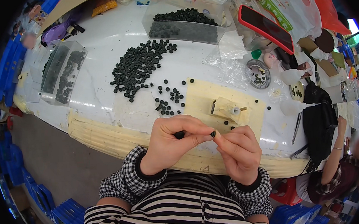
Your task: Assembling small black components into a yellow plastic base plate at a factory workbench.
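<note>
Over the table's front edge, my two hands meet at the fingertips. A small black round part point(213, 133) is pinched by the thumb and forefinger of my left hand point(165, 144). My right hand point(241, 153) has its fingertips closed on that same part from the other side. Another dark piece point(179, 134) shows in the curl of my left hand. Just beyond the hands, a small cream block with a metal pin point(232, 111) stands on a yellowish sheet point(195, 98). Loose black parts point(168, 106) lie left of it, and a large pile of them point(137, 69) lies farther off.
Clear bins of black parts stand at the back point(182, 30) and left point(62, 74). On the right are a red-cased phone point(265, 29), a round tin point(259, 74), white squeeze bottles point(291, 107), tweezers point(296, 128) and a black cloth point(318, 123). Another person's arm point(336, 155) shows far right.
</note>
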The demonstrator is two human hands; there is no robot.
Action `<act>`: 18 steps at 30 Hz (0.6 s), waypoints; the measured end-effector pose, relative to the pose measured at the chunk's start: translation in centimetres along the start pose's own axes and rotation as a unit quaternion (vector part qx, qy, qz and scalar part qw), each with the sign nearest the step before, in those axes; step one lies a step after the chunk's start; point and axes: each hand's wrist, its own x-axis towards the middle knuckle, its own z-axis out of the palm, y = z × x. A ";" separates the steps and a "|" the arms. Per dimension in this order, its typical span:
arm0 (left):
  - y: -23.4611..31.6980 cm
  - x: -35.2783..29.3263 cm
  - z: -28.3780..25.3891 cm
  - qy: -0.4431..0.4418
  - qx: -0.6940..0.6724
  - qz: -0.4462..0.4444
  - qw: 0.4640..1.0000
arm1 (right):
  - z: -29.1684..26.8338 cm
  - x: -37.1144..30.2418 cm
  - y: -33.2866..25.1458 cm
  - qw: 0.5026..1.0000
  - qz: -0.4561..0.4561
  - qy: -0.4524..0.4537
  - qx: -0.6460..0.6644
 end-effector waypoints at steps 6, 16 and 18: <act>0.3 -0.1 0.0 0.022 -0.006 -0.062 0.998 | 0.0 0.1 -0.1 1.000 0.016 0.022 -0.012; 0.8 -0.4 -2.5 0.100 -0.454 -0.243 0.851 | -2.3 -1.3 0.3 0.984 0.120 0.123 -0.046; 1.2 -0.5 -2.0 0.131 -0.484 -0.263 0.824 | -2.4 -1.4 0.2 0.984 0.119 0.117 -0.055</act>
